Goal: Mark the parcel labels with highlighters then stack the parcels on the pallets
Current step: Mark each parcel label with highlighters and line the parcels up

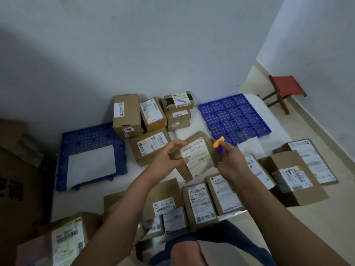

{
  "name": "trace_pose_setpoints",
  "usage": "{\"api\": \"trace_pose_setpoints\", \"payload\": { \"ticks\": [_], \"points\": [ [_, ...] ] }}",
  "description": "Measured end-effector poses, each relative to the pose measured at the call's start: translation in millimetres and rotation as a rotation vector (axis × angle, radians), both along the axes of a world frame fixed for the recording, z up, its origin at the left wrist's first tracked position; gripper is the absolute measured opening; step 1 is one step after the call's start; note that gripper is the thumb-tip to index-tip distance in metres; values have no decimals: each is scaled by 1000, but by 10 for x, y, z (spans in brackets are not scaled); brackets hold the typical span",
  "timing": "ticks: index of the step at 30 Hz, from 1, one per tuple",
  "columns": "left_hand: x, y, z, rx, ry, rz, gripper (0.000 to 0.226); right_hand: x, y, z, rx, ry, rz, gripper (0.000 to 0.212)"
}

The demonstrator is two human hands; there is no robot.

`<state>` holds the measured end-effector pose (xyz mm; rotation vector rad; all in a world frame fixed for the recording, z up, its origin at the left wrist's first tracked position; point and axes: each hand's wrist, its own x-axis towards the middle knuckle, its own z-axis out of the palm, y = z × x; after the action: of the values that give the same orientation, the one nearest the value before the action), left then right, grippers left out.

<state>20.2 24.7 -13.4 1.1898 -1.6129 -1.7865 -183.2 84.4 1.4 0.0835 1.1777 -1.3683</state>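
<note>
Over my knee (187, 252), my left hand (169, 158) holds the parcel (197, 154), my right hand (229, 160) pinches the highlighters (220, 145), so next I think I stack it on a pallet (234, 117).

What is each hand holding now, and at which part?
The left hand grips the parcel at its left edge. The right hand holds its right edge, plus highlighters by their lower ends.
</note>
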Motion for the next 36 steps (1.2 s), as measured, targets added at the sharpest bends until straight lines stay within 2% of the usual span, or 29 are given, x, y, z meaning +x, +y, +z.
{"api": "trace_pose_setpoints", "payload": {
  "ticks": [5,11,14,19,23,29,36],
  "points": [
    [127,-51,104,-117,-94,69,59,66,7,21,-139,-107,-90,29],
    [165,-55,388,-194,-62,4,58,71,-72,24,-236,-202,-102,26],
    [148,-96,539,-176,-52,33,59,27,-150,96,-264,-221,-46,23],
    [171,-176,705,-61,1,234,37,-99,-185,201,-319,-154,111,18],
    [204,-202,703,-76,-34,225,49,-129,-151,222,-365,-172,201,20],
    [174,-165,694,-73,-20,220,60,-157,-137,218,-367,-169,198,34],
    [207,-101,716,-58,-17,222,45,-83,-47,244,-364,-176,187,39]
  ]
}}
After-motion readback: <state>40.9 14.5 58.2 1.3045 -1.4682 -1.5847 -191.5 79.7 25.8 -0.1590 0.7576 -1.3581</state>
